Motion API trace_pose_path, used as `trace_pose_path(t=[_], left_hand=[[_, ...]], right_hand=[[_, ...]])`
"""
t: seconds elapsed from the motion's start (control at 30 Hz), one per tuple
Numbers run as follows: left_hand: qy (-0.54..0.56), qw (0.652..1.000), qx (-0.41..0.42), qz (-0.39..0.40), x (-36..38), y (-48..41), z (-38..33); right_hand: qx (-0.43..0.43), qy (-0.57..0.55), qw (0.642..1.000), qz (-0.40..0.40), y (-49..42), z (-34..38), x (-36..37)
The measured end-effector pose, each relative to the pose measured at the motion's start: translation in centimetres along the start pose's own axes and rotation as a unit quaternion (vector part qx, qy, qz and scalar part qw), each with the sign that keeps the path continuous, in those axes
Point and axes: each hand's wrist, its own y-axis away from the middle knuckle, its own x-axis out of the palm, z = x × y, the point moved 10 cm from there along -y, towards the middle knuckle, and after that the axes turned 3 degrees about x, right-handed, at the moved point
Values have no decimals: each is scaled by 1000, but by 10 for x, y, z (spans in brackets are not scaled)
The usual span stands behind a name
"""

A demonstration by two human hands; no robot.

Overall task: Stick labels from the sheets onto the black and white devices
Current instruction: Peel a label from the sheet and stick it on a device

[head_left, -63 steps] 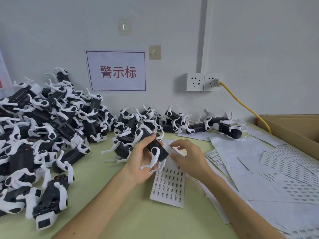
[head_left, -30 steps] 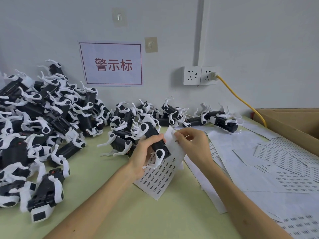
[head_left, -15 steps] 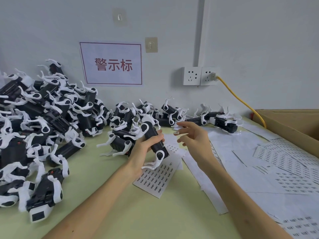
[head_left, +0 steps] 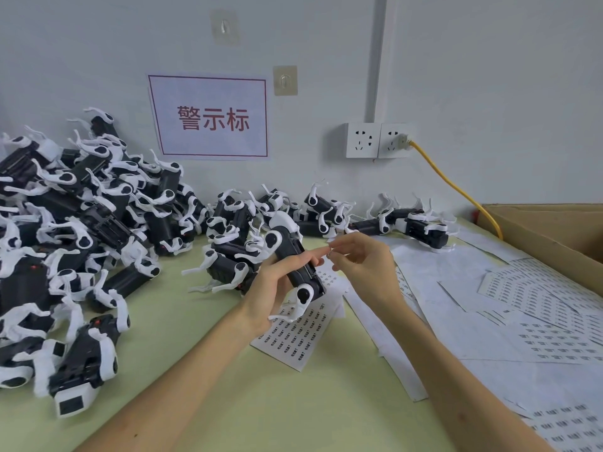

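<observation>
A production workstation in a workshop is being shown. Identical black and white devices (head_left: 81, 230) are being kept in a large heap at the left of the frame, on a pale green bench (head_left: 293, 412). Printed label sheets (head_left: 538, 321) are being spread at the right, below a cardboard box (head_left: 554, 226) at the right edge. A red-lettered sign (head_left: 208, 117) and a wall socket (head_left: 378, 140) are being carried by the wall (head_left: 489, 76), upper centre.
</observation>
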Motion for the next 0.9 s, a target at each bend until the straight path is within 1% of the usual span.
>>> trace_pose_path(t=[0.13, 0.23, 0.3, 0.53, 0.77, 0.9], left_hand=[[62, 998, -22, 8, 2, -1, 3], [116, 992, -39, 12, 3, 0, 4], [134, 990, -39, 11, 1, -1, 3], [127, 991, -42, 17, 2, -3, 3], [124, 991, -49, 8, 0, -2, 7], [131, 990, -55, -4, 0, -2, 8]], right_hand=[[-5, 15, 1000, -12, 1, 1, -2], [-25, 38, 999, -23, 3, 4, -2], [-37, 53, 997, -34, 4, 6, -3], [-82, 101, 990, -50, 6, 12, -4], [-153, 184, 970, -48, 9, 23, -1], [-167, 193, 966, -51, 11, 25, 0]])
